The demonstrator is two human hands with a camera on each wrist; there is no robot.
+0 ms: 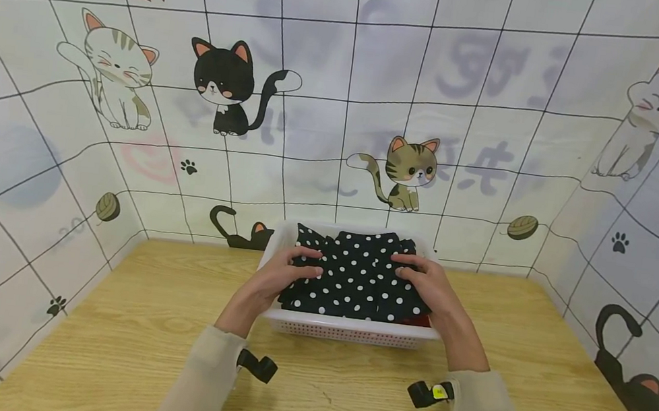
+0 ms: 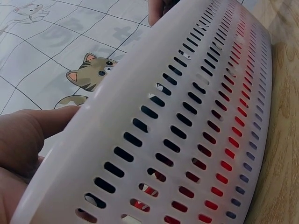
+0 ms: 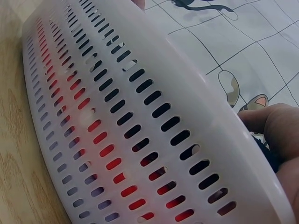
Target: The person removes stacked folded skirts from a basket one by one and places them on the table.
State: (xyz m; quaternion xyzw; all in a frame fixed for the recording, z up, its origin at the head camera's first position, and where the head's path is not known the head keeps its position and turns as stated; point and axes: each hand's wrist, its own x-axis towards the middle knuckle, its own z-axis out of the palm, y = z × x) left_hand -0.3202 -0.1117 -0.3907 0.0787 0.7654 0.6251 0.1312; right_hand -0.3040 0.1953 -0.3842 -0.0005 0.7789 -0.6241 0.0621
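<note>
A black cloth with white polka dots (image 1: 351, 282) lies folded inside a white plastic basket (image 1: 346, 329) with slotted walls. My left hand (image 1: 282, 271) reaches over the basket's left side, fingers and thumb extended onto the cloth. From the right, my right hand (image 1: 432, 288) touches the cloth in the same way, fingertips on its upper right part. Something red (image 1: 419, 321) shows under the cloth at the front right corner. Both wrist views look at the basket's wall, with red and dark fabric behind its slots; most of each hand is hidden there.
The basket stands on a wooden table (image 1: 169, 323) near its back edge. Behind and on both sides rise walls covered in a white grid sheet (image 1: 314, 129) with cartoon cats. Black wrist cameras are strapped over beige sleeves (image 1: 206, 374).
</note>
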